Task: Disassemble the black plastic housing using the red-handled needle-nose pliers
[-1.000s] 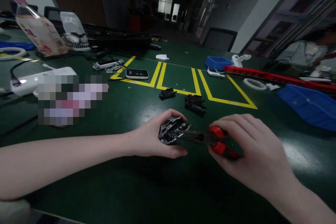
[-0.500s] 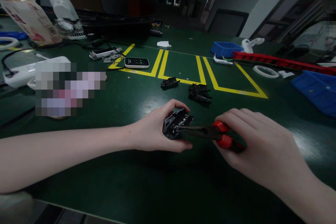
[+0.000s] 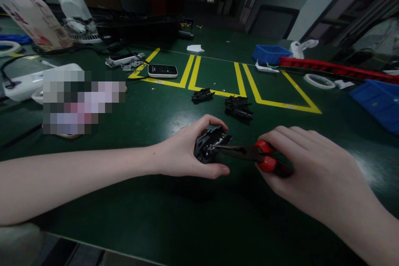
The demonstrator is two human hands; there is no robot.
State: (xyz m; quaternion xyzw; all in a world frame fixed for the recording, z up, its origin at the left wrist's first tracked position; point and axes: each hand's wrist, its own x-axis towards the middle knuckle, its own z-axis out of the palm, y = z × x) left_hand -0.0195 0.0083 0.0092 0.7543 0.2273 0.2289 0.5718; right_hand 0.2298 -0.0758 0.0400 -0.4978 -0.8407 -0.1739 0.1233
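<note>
My left hand (image 3: 190, 149) is closed around a black plastic part (image 3: 204, 145) with small metallic bits in its hollow side, which faces right. Red-handled needle-nose pliers (image 3: 246, 152) are gripped in my right hand (image 3: 307, 162). Their long thin jaws point left, with the tips at the hollow of the black part; whether they pinch anything there is too small to tell. Beyond my hands, similar black plastic pieces lie on the green table: one piece (image 3: 202, 94) by the yellow tape and a cluster (image 3: 238, 107) just right of it.
Yellow tape outlines (image 3: 288, 108) mark the green tabletop (image 3: 199, 224). A small device with a lit screen (image 3: 162, 71) lies at the left outline. Blue bins (image 3: 270, 54), a red strip (image 3: 336, 69) and a white ring (image 3: 319, 81) stand right. A bottle (image 3: 34, 18) stands far left.
The plier tips have shifted slightly right and up along the black part, and my right hand has moved a little right. My left hand keeps its hold. The view has tilted slightly.
</note>
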